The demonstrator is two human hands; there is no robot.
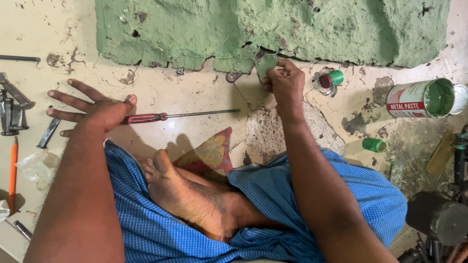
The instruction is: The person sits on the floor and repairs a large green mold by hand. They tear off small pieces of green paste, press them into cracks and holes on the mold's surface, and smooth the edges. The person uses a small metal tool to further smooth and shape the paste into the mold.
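While stained floor (195, 92) spreads, green slab (219, 29) lies cracked.

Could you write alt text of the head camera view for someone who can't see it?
Seen from above, a seated person's right hand presses a small flat scraper against the edge of a green putty slab. The left hand rests spread on the floor beside a red-handled screwdriver; an open tin of green paste lies at right.

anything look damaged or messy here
Yes. The green slab has a cracked, ragged lower edge where the right hand presses a green-smeared scraper. An open tin lies on its side on the stained, chipped floor.
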